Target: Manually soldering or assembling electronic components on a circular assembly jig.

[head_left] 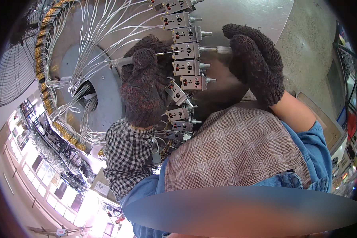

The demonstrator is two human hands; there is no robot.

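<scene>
My left hand, in a dark knitted glove, is closed round a thin screwdriver with a pale translucent handle. The screwdriver's blade reaches right onto the slotted face of a small metal control box. On the other side, my gloved right hand grips a second tool with a clear handle. Its thin metal end meets the shaft sticking out of the same box. Similar boxes stand in a row above and below, shafts pointing right. A lower one sits tilted.
A round metal turntable carries the boxes. Bundled silvery wires or tubes run from them to its middle and left. Brass fittings line the left rim. A large fan stands at far left. Concrete floor lies to the right.
</scene>
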